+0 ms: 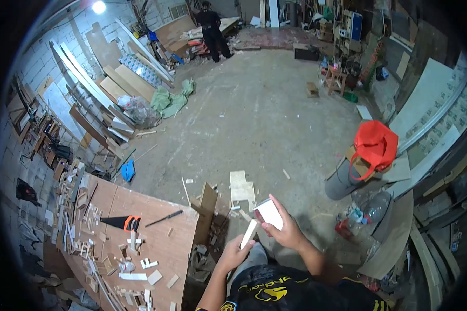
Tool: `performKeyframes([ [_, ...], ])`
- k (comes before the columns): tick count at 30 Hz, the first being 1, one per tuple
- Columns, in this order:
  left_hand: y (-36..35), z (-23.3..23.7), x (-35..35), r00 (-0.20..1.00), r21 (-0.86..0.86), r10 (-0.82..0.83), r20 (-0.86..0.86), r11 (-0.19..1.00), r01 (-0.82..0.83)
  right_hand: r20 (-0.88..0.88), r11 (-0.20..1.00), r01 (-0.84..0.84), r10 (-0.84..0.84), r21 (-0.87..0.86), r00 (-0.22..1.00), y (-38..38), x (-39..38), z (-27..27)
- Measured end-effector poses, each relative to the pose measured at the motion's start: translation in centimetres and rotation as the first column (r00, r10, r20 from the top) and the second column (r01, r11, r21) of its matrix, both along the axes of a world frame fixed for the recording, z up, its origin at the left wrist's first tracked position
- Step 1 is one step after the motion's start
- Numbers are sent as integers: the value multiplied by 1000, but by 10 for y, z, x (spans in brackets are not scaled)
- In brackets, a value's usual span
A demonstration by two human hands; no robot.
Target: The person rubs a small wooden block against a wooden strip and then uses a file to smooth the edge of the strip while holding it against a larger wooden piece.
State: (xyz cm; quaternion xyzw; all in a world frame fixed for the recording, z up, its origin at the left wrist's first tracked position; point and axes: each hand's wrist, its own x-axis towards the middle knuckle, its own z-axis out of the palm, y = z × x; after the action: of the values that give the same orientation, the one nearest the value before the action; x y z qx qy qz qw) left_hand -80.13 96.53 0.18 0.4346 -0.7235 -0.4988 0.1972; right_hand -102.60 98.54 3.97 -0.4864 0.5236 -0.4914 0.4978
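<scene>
My left hand is closed around a short pale wooden strip, which points up and away from me. In my right hand is a flat block with a white face and a dark red side, gripped between thumb and fingers. The strip's upper end is close beside the block's red edge. Both hands are over my lap, right of a wooden worktable. On that table lie a handsaw with an orange and black handle, a thin dark file-like tool and several small wood pieces.
Pale board offcuts lie on the floor ahead. A red bag sits atop a grey cylinder at right. Boards lean along both walls, with a green sack at left. A person stands at the back.
</scene>
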Motion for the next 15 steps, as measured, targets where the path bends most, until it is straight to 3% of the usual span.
performKeyframes([
  [2, -30, -8, -2, 944, 322, 267, -194, 926, -196, -307, 970, -33, -44, -241, 951, -23, -1, -2],
  [3, -48, -11, -4, 890, 317, 321, -323, 923, -217, -384, 914, -22, -148, -405, 911, -37, 0, -4],
  [4, -70, -5, -6, 824, 445, 404, -398, 870, -211, -399, 915, -27, -148, -402, 905, -47, 2, 4],
  [6, -112, -4, -9, 564, 533, 495, -661, 839, -112, -14, 996, 89, -90, -17, 996, -63, 4, 20],
  [7, -132, -1, -8, 470, 611, 561, -681, 790, -57, -131, 990, 106, -118, -97, 984, -76, 0, 15],
  [8, -150, 13, -7, 429, 564, 503, -750, 826, 17, -238, 980, 99, -138, -171, 961, -92, 0, 22],
  [9, -169, 16, -7, 356, 497, 439, -825, 864, 86, -31, 983, 121, -126, -142, 992, -102, 4, 36],
  [10, -183, 26, -11, 278, 508, 469, -838, 857, 88, -3, 985, 90, -91, -148, 996, -117, 1, 31],
  [11, -193, 46, -18, 278, 501, 486, -829, 865, -19, -69, 976, 71, -87, -208, 994, -127, 5, 39],
  [15, -228, 53, -25, 311, 401, 402, -861, 913, -71, -221, 940, 68, -148, -333, 964, -155, 24, 64],
])
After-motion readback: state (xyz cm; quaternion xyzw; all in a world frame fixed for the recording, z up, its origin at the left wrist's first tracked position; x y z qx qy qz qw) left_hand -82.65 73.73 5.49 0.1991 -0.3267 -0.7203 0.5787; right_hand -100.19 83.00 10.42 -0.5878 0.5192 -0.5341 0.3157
